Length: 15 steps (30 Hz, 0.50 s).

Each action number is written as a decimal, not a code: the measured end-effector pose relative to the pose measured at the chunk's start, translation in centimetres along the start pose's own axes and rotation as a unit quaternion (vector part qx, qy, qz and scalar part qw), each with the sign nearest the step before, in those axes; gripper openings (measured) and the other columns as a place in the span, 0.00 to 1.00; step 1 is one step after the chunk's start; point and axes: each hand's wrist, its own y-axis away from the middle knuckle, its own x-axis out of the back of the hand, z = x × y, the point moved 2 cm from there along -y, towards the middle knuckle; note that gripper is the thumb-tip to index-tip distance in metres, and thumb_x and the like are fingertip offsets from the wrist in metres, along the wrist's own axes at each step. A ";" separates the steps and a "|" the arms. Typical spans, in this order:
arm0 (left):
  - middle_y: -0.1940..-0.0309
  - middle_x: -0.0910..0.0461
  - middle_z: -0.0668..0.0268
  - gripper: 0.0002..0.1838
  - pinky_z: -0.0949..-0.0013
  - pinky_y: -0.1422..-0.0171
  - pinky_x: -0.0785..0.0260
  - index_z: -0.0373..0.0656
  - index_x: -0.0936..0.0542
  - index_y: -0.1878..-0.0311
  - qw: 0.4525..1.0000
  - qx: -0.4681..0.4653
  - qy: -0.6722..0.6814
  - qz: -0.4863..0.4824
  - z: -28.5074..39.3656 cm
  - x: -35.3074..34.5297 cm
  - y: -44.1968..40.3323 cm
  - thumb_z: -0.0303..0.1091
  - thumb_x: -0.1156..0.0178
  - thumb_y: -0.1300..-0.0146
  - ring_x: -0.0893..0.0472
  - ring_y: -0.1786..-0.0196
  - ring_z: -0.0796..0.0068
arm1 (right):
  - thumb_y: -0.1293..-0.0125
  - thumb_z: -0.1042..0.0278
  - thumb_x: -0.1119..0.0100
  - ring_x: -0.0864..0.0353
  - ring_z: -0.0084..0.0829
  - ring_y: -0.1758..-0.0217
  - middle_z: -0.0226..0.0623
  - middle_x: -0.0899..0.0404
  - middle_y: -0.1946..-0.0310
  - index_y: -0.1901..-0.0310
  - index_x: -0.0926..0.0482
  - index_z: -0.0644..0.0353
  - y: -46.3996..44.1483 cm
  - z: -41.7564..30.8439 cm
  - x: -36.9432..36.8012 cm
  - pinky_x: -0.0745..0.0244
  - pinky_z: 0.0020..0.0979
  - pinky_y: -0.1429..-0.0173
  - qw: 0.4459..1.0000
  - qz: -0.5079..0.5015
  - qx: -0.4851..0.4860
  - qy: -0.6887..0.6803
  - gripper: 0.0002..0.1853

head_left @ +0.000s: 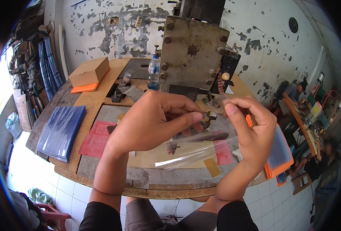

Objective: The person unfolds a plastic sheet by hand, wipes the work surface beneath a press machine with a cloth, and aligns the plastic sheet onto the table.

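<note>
My right hand (251,129) pinches the upper corner of a clear plastic sheet (189,156) between thumb and forefinger. The sheet hangs down and to the left over the work surface, its folded lower part catching the light. My left hand (155,121) is beside it, thumb pressed toward the curled fingers; whether it grips the sheet's edge I cannot make out. Beneath the hands lies a beige board (143,161) with a pink piece (223,152) and a brown tape patch (212,168). Another pink sheet (95,140) lies to the left.
A bolted metal press (193,52) rises behind my hands. A water bottle (153,73) stands beside it. Blue-tinted plastic sheets (60,133) and a cardboard box (89,72) are at left, orange-edged sheets (280,152) at right. A person (293,92) sits at a far-right bench.
</note>
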 end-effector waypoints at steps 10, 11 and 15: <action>0.60 0.04 0.60 0.11 0.75 0.62 0.16 0.32 0.09 0.47 1.000 -0.011 -0.001 0.003 0.0 0.0 0.0 0.32 0.30 0.21 0.07 0.61 0.78 | 0.28 0.72 0.24 0.19 0.20 0.62 0.32 0.08 0.62 0.55 0.08 0.65 0.0 0.0 -0.1 0.27 0.25 0.57 1.000 0.005 0.004 -0.003 0.06; 0.60 0.04 0.60 0.11 0.75 0.62 0.16 0.32 0.09 0.47 1.000 -0.006 -0.006 0.005 0.1 0.0 0.0 0.32 0.30 0.21 0.07 0.61 0.78 | 0.28 0.72 0.24 0.19 0.20 0.62 0.32 0.08 0.62 0.55 0.08 0.65 -0.1 -0.1 -0.1 0.28 0.25 0.57 1.000 0.005 0.006 0.000 0.06; 0.61 0.04 0.61 0.11 0.75 0.63 0.16 0.33 0.09 0.47 1.000 0.004 -0.024 0.011 0.3 0.0 0.0 0.32 0.30 0.21 0.07 0.61 0.79 | 0.29 0.71 0.24 0.19 0.21 0.62 0.32 0.08 0.62 0.55 0.08 0.64 -0.1 -0.3 -0.2 0.28 0.25 0.56 1.000 0.000 0.014 0.008 0.06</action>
